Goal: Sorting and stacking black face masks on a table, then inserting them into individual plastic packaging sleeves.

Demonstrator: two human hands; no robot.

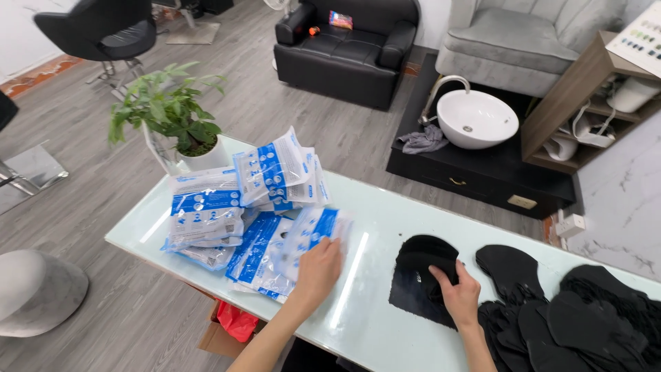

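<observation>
On the pale glass table (385, 227), the flat-fingered left hand (318, 267) presses packets (289, 251) heaped at nine o'clock, likely to slide off, while the right hand (460, 295) pinches a black cap (421, 279).

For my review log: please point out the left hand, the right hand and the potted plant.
left hand (318, 270), head view, back of the hand, on blue-and-white packets.
right hand (460, 295), head view, back of the hand, on a black piece.
potted plant (172, 110), head view, its green leaves.
</observation>
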